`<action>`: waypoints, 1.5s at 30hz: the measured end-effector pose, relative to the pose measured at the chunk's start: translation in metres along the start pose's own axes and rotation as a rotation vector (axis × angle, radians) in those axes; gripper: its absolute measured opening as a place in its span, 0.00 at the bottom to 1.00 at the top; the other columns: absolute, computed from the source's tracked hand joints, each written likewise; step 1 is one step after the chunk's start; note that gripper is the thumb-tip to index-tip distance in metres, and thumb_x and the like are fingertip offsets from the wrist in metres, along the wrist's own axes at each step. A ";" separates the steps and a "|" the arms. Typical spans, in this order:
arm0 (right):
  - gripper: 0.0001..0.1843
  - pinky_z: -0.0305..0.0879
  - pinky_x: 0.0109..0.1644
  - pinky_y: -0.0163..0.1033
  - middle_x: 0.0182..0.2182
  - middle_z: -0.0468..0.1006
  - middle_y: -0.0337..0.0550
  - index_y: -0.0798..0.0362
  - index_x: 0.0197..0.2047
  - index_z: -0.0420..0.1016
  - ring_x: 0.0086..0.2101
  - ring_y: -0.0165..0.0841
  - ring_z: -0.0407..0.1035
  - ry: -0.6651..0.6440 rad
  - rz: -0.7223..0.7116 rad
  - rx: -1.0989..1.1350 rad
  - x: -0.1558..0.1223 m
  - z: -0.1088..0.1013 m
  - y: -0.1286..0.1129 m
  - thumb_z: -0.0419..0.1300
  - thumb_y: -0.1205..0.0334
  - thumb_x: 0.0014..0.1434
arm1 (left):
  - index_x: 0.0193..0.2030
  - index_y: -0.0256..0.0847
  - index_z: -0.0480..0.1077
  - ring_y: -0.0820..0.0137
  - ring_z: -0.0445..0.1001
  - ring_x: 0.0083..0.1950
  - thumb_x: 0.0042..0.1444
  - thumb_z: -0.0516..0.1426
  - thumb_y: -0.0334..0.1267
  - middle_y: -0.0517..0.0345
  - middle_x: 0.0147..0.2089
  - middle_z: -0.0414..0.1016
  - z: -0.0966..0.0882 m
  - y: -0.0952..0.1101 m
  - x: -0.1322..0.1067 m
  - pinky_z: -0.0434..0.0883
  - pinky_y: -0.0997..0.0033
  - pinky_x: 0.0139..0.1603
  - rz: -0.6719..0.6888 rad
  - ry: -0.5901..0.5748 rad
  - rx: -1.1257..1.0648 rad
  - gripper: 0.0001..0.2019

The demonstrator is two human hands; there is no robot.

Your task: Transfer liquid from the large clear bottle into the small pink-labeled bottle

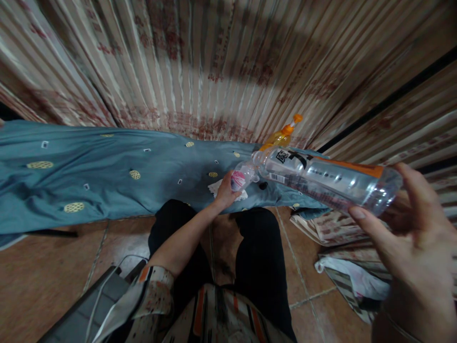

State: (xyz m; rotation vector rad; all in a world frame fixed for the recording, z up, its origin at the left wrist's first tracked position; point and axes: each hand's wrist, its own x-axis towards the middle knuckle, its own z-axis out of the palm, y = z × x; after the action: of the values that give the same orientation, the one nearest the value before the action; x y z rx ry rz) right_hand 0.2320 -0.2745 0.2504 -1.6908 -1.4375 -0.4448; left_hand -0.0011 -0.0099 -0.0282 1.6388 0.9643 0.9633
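Note:
My right hand (417, 228) grips the base end of a large clear plastic bottle (342, 183) with an orange and black printed label. That bottle is tipped nearly flat, its neck pointing left toward my left hand. In my left hand (225, 193) is a small clear bottle (240, 178) with a pink patch on its side. The large bottle's neck overlaps the small one's top; whether they touch I cannot tell. Under my left hand lies a white tissue (214, 187). A small black cap-like piece (263, 186) rests on the cloth beside it.
A yellow-orange pump bottle (280, 138) stands behind the large bottle. Teal patterned cloth (107, 181) covers the narrow surface before me, with a pleated curtain (207, 71) behind. A white bag (357, 276) hangs low at right. Below left is a grey object with a cable (96, 305).

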 end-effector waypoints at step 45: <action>0.61 1.00 0.47 0.69 0.63 0.98 0.60 0.35 0.90 0.83 0.51 0.66 0.99 0.023 -0.165 -0.070 0.012 0.000 -0.002 0.84 0.18 0.62 | 0.86 0.46 0.71 0.37 0.80 0.88 0.53 0.82 0.32 0.36 0.85 0.81 0.003 -0.007 0.002 0.73 0.26 0.96 0.016 -0.004 0.014 0.54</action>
State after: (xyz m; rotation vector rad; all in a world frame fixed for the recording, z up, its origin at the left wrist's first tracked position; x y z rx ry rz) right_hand 0.2332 -0.2668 0.2604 -1.6226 -1.5677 -0.6098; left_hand 0.0010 -0.0073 -0.0351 1.6616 0.9590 0.9654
